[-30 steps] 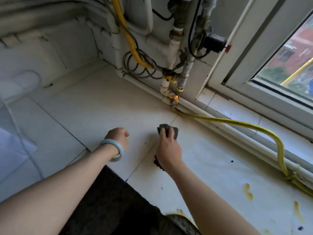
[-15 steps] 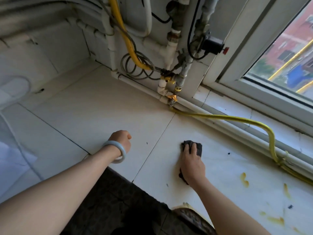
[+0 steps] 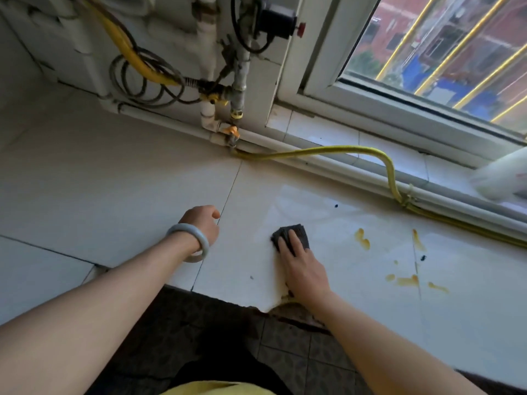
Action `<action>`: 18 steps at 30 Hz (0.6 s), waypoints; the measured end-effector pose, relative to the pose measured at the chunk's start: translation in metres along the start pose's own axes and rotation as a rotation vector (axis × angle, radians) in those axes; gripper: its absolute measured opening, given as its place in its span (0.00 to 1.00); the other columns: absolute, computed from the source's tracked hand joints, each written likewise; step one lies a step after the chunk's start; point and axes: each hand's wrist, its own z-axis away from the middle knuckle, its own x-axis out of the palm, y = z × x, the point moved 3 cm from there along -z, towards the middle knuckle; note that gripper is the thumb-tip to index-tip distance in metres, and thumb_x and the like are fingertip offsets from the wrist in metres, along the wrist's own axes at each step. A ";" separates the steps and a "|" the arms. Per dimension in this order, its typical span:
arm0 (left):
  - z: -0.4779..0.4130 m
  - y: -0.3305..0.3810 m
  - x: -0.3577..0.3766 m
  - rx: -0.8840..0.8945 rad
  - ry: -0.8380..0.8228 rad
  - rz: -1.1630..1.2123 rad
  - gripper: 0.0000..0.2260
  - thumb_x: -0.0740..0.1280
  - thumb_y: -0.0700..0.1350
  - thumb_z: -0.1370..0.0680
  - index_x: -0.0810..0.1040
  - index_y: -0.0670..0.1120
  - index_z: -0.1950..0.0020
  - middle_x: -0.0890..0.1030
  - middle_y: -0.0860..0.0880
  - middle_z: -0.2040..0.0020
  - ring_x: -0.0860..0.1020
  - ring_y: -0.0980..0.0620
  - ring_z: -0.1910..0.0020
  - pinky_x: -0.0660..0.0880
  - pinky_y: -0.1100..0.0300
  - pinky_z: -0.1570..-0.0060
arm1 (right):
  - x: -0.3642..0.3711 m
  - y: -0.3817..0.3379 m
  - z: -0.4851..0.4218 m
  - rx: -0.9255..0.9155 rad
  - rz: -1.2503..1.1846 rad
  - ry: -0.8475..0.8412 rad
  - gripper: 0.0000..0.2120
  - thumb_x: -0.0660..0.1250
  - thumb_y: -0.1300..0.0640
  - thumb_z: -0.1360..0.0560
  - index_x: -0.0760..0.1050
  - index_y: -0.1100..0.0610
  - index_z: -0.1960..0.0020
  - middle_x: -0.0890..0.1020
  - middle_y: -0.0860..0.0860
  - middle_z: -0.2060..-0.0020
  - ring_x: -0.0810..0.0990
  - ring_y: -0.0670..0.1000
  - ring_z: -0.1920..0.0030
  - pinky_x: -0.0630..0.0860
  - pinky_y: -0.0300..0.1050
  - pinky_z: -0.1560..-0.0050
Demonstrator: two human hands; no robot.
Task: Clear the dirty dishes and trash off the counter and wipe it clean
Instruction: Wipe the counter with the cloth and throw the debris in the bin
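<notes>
A white tiled counter (image 3: 119,189) fills the view. My right hand (image 3: 302,266) presses flat on a dark grey cloth (image 3: 296,233) near the counter's front edge, fingers straight over it. To the left, my left hand (image 3: 201,223) rests on the tile as a loose fist with nothing in it; a pale bangle (image 3: 188,242) circles its wrist. Yellow-brown sauce smears (image 3: 362,239) and small dark specks (image 3: 423,258) mark the tile to the right of the cloth. A wet sheen lies just beyond the cloth.
White pipes, valves and coiled cables (image 3: 216,89) rise at the back wall. A yellow hose (image 3: 328,151) runs along the window sill to the right. A blurred white object (image 3: 502,181) sits at the right edge. The window frame (image 3: 399,109) borders the counter's back.
My right hand has slid the cloth to the right along the counter, toward the yellow stains. The view has shifted right too. My left hand has kept its place on the tile.
</notes>
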 end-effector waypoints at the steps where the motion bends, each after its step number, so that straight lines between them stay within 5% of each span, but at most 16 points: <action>1: 0.000 -0.001 0.001 0.004 -0.005 -0.001 0.16 0.61 0.41 0.22 0.74 0.48 0.34 0.76 0.47 0.37 0.76 0.46 0.41 0.72 0.58 0.44 | -0.003 0.014 0.000 0.029 0.023 -0.009 0.37 0.61 0.65 0.26 0.49 0.53 0.21 0.50 0.55 0.22 0.74 0.63 0.43 0.78 0.55 0.58; 6: 0.005 -0.014 0.004 0.016 -0.020 -0.007 0.16 0.60 0.41 0.22 0.73 0.49 0.34 0.76 0.47 0.37 0.76 0.46 0.42 0.71 0.59 0.45 | -0.026 0.019 -0.008 0.122 -0.026 0.006 0.31 0.59 0.63 0.23 0.53 0.52 0.22 0.51 0.54 0.23 0.74 0.62 0.38 0.78 0.54 0.54; 9: 0.004 -0.021 0.003 0.000 -0.020 -0.011 0.16 0.61 0.40 0.22 0.74 0.48 0.34 0.76 0.46 0.37 0.75 0.46 0.41 0.72 0.58 0.43 | -0.026 -0.049 -0.008 -0.082 -0.108 0.050 0.30 0.63 0.60 0.26 0.59 0.50 0.26 0.56 0.51 0.25 0.76 0.62 0.43 0.77 0.53 0.60; 12: 0.001 -0.023 0.000 -0.003 -0.002 -0.023 0.16 0.62 0.40 0.22 0.74 0.49 0.35 0.77 0.46 0.37 0.76 0.46 0.42 0.72 0.58 0.44 | -0.010 -0.107 -0.001 -0.288 -0.085 -0.060 0.34 0.61 0.63 0.25 0.54 0.53 0.22 0.51 0.56 0.22 0.73 0.63 0.45 0.75 0.55 0.57; 18: 0.003 -0.038 -0.022 -0.028 0.058 0.001 0.15 0.62 0.40 0.22 0.75 0.48 0.35 0.77 0.46 0.38 0.76 0.46 0.41 0.71 0.59 0.43 | -0.014 -0.034 -0.028 -0.019 -0.019 -0.020 0.36 0.58 0.63 0.24 0.48 0.50 0.21 0.48 0.52 0.22 0.71 0.61 0.39 0.76 0.52 0.56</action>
